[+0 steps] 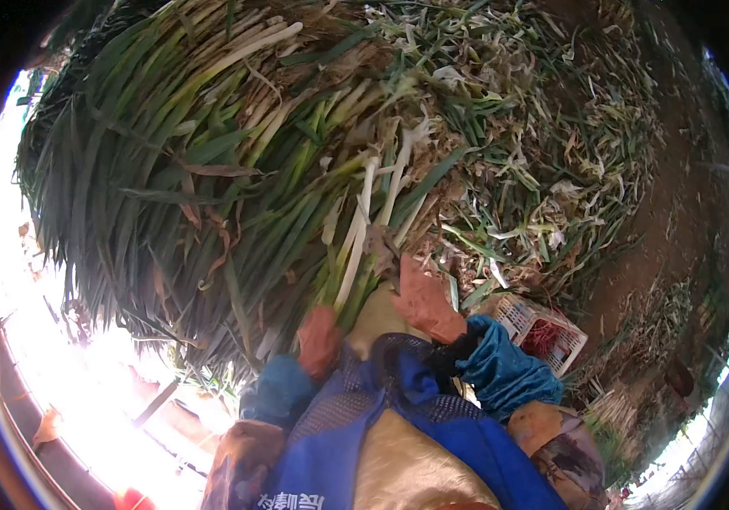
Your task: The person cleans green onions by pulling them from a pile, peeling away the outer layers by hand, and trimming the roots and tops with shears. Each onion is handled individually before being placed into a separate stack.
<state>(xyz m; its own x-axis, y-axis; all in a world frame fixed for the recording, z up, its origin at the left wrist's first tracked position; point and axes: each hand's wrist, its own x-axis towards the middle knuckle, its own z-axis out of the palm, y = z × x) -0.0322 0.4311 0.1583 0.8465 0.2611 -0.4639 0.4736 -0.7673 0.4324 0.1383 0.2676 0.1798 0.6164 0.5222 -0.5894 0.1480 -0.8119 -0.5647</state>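
as left hand [320, 340] grips scallions [354, 255], right hand [424, 302] touches them

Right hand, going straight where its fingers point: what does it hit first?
The right hand points up and slightly left in frame. First in line: the pale stalks of the scallion bunch gripped by the left hand, seemingly right in front of it, though depth is unclear.

Close head-worn fisheye view, seemingly steeply downward, over the onion pile [211, 153].
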